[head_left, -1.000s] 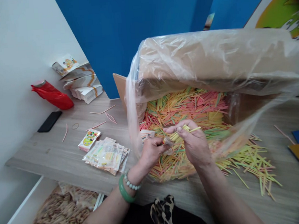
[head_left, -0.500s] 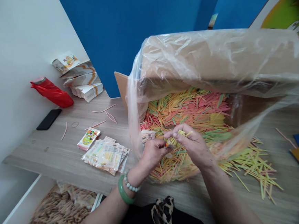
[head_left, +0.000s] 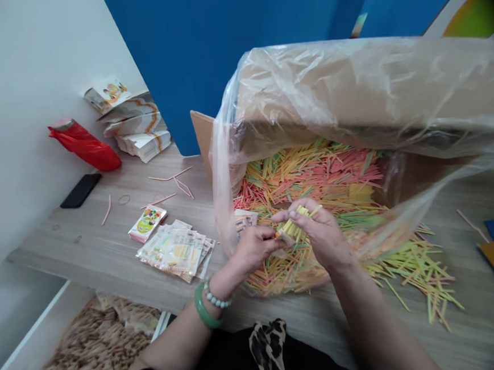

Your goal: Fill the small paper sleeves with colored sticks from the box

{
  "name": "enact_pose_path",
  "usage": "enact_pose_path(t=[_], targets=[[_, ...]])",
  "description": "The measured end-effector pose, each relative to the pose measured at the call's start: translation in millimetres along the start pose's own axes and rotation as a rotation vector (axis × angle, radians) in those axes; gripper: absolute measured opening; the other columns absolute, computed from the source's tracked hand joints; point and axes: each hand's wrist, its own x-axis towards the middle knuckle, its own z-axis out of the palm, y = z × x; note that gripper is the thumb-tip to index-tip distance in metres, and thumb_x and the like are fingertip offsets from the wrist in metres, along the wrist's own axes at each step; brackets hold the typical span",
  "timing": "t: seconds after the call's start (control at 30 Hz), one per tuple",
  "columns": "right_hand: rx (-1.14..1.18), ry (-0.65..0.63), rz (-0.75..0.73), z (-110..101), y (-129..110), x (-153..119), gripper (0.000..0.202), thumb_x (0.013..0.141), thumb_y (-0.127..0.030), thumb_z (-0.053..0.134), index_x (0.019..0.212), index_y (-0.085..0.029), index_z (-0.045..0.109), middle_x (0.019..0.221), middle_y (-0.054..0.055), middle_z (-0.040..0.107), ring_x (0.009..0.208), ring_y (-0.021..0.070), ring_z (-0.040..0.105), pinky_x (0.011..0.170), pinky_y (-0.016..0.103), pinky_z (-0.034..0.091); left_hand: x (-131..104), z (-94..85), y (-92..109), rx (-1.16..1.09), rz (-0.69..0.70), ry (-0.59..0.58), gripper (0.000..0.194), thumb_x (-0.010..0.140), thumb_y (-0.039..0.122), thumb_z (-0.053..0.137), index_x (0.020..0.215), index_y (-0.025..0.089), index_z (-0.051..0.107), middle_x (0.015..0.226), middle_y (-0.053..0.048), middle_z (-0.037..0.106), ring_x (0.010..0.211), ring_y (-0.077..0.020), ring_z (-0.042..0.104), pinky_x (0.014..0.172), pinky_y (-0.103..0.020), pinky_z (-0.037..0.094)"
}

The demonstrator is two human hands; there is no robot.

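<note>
My left hand [head_left: 254, 249], with a green bangle and a beaded bracelet at the wrist, pinches a small packet [head_left: 284, 238] by its edge. My right hand [head_left: 319, 230] is closed round a bundle of yellow sticks [head_left: 296, 220], whose lower ends are at the mouth of the packet. Both hands are over a cardboard box [head_left: 204, 132] lined with a clear plastic bag [head_left: 222, 192]. Inside it lie many thin sticks [head_left: 323, 173] in pink, yellow, orange and green.
Flat clear packets [head_left: 175, 250] and a printed card stack [head_left: 147, 222] lie left of the box. Farther back are a black phone [head_left: 80, 190], a red-wrapped object [head_left: 85, 146] and stacked printed cartons [head_left: 143, 144]. Loose yellow-green sticks [head_left: 420, 274] spread at the right.
The yellow bundle in my right hand shows more clearly, with its lower ends against the packet. My left hand has shifted slightly right. The whole view has moved a little.
</note>
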Motion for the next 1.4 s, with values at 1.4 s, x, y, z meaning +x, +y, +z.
enact_pose_path(t=[1.4], targets=[[-0.294, 0.049, -0.211, -4.5, 18.8, -17.5, 0.014, 0.081, -0.035, 0.072, 0.071, -0.025, 0.073, 0.086, 0.003, 0.07, 0.086, 0.0217, 0.063, 0.083, 0.036, 0.049, -11.6, -1.2, 11.2, -0.581, 0.119, 0.081, 0.047, 0.076, 0.044, 0.083, 0.114, 0.017, 0.077, 0.108, -0.01, 0.075, 0.099, -0.0222, 0.066, 0.093, -0.037, 0.051]])
